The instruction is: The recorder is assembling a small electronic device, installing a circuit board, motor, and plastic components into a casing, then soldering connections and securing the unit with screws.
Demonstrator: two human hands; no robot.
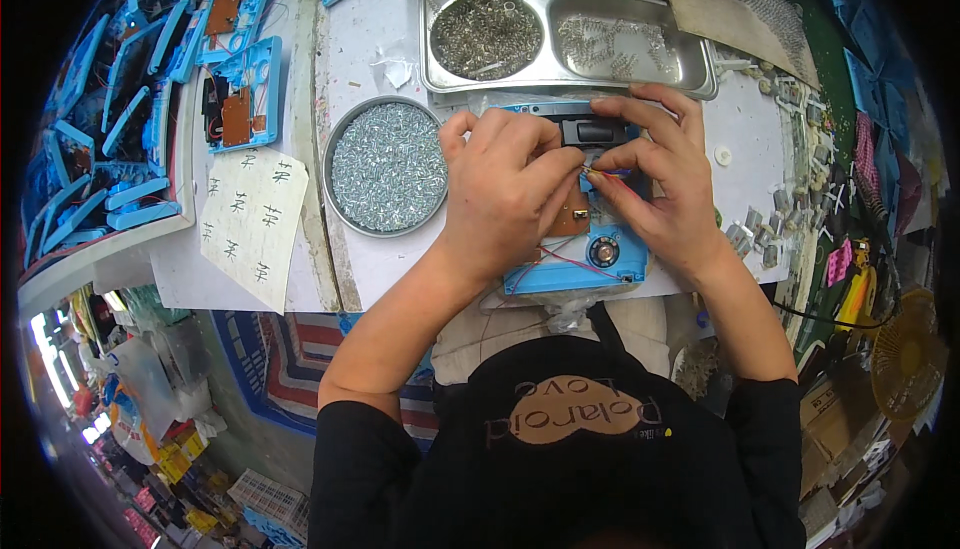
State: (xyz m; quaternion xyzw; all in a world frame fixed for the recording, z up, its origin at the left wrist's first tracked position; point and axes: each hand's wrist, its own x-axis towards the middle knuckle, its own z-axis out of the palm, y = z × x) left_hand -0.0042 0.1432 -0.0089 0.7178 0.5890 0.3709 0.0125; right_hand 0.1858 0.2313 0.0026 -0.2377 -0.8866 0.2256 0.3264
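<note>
A blue plastic housing lies on the table in front of me, under both hands. It carries a brown circuit board, a small round speaker and a black part near its far edge. My left hand is closed over the housing's left side, thumb and forefinger pinched together; what sits between those fingertips is too small to make out. From the right, my right hand pinches thin red and yellow wires close to the left fingertips. Its other fingers arch over the far edge.
Left of my hands stands a round tin full of small metal pins. Behind them is a steel compartment tray with springs and metal bits. More blue housings crowd the left, by a marked paper sheet. Small metal parts lie right.
</note>
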